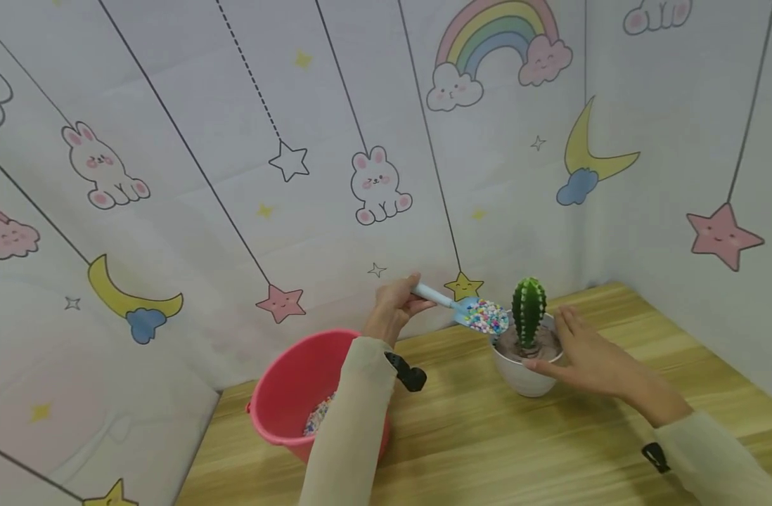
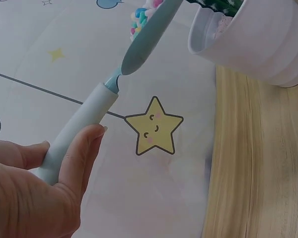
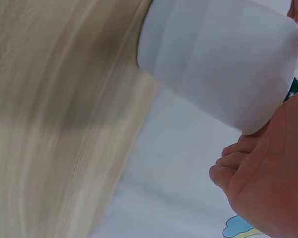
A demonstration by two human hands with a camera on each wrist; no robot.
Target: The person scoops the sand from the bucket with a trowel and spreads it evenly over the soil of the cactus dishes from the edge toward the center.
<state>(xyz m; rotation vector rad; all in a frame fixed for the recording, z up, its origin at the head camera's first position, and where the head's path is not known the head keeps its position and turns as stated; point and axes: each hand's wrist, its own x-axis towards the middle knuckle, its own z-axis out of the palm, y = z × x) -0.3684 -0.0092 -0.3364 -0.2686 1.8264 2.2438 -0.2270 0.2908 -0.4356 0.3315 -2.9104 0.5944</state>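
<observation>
My left hand (image 1: 395,302) pinches the pale handle of a small blue shovel (image 2: 143,44), heaped with multicoloured beads (image 1: 489,316). The scoop's tip overlaps the rim of a white flowerpot (image 1: 528,379) in the head view. A green cactus (image 1: 529,309) stands upright in the pot, with greyish-brown filling (image 1: 509,346) round its base. Against the pot's right side rests my right hand (image 1: 591,358), its fingers and thumb spread at the rim. In the right wrist view, the pot (image 3: 213,59) partly hides those fingertips.
A red bucket (image 1: 278,379) with more small beads (image 1: 316,416) inside stands left on the wooden table (image 1: 468,436), partly behind my left forearm. A white cloth (image 1: 234,84) printed with bunnies, stars and moons hangs along the back and sides.
</observation>
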